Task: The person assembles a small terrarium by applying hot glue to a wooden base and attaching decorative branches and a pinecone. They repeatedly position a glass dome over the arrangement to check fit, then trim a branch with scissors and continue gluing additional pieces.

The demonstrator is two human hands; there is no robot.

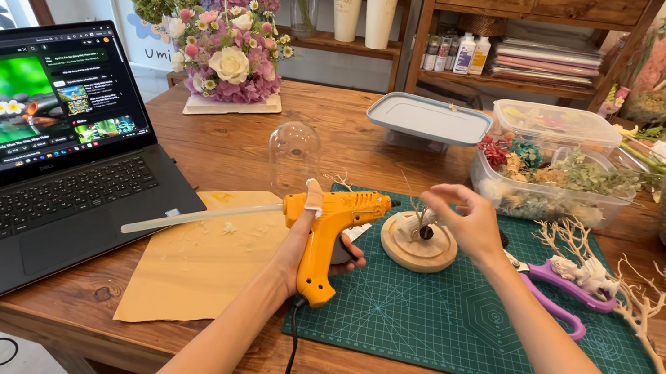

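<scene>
Your left hand (313, 247): clenched on orange glue gun (332, 228), long axis level, nozzle toward round wooden base (419, 243) just right of it. Your right hand (463, 224): nearer the base, fingertips pinching something small above it, too small to tell. Green cutting mat (472, 330) beneath; purple scissors (556, 290) further right

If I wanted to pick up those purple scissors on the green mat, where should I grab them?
Grab the purple scissors by the loop handles, which point toward the near edge of the green mat. Come from the front right, where the mat is bare. The blade end lies under the right hand and beside the round wooden base, so that side is crowded. The left hand holds the glue gun.
</scene>
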